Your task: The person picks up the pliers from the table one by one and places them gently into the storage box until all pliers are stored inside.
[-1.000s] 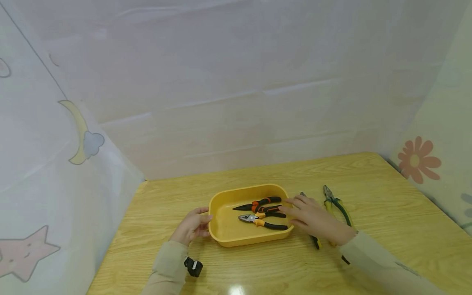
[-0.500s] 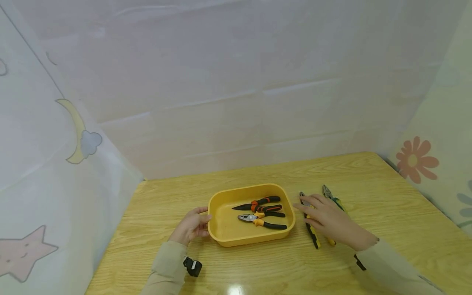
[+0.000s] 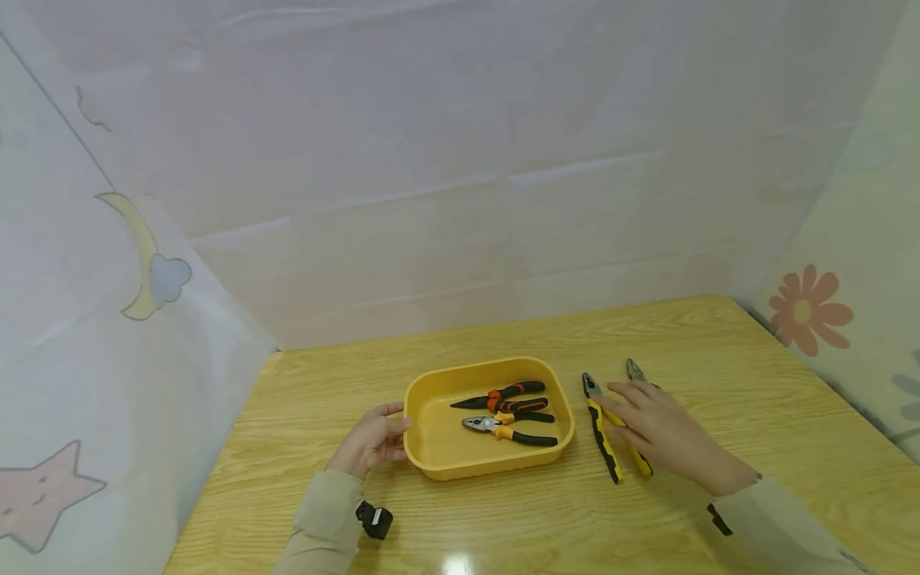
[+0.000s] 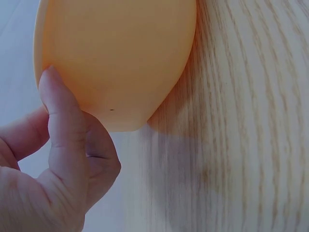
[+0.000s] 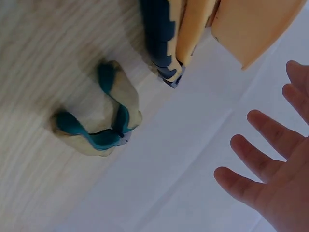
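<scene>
My left hand point(image 3: 370, 441) pinches the left end of a yellow plastic tray point(image 3: 433, 431), thumb over the rim and fingers outside, as the left wrist view shows. Inside the tray lie black-and-red long-nose pliers point(image 3: 496, 401) and combination pliers point(image 3: 505, 430) with orange-and-black handles. Right of the tray, pliers with yellow-and-black handles point(image 3: 602, 439) lie on the table. My right hand point(image 3: 654, 427) is over them with fingers spread, holding nothing. It partly hides green-handled pliers point(image 3: 636, 371), whose handles point(image 5: 118, 121) spread apart in the right wrist view.
The wooden table point(image 3: 323, 383) meets a pale cloth backdrop point(image 3: 431, 200) at its far edge. Printed cloth walls stand on both sides, with a moon point(image 3: 144, 255) on the left and a flower point(image 3: 810, 311) on the right. A black wrist device point(image 3: 375, 521) sits at the left cuff.
My right hand has moved right, from the tray's right end to over the pliers on the table, uncovering the yellow-and-black pair. My left hand stays on the tray.
</scene>
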Available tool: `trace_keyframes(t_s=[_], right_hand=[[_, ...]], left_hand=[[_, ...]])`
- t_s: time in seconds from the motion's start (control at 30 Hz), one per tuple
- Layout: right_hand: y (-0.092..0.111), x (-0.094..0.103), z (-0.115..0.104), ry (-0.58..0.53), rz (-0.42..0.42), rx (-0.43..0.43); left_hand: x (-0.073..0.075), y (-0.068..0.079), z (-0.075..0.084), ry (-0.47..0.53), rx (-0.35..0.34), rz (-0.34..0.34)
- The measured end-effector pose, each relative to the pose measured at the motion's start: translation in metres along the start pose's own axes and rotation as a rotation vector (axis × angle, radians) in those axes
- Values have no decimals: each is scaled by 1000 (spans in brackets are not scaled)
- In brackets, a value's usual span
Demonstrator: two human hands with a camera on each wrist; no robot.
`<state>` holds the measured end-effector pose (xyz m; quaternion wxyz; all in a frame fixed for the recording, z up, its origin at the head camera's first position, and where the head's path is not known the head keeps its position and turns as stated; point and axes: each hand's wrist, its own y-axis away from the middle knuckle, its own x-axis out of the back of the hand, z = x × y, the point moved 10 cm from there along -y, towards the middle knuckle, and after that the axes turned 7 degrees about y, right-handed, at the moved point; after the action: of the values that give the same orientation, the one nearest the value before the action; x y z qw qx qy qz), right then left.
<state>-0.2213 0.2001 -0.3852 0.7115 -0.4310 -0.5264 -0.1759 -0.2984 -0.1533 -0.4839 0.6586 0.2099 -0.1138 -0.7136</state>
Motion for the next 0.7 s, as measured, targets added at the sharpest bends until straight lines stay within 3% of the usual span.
trace_keyframes(t_s=[0.27, 0.53, 0.7], right_hand=[[13, -7, 17, 34, -38, -136], [25, -8, 27, 61, 67, -145], [34, -15, 32, 74, 56, -161]], left_hand=[[-1, 0, 1, 0, -3, -11], [0, 0, 1, 1, -4, -13], [0, 0, 0, 1, -2, -10]])
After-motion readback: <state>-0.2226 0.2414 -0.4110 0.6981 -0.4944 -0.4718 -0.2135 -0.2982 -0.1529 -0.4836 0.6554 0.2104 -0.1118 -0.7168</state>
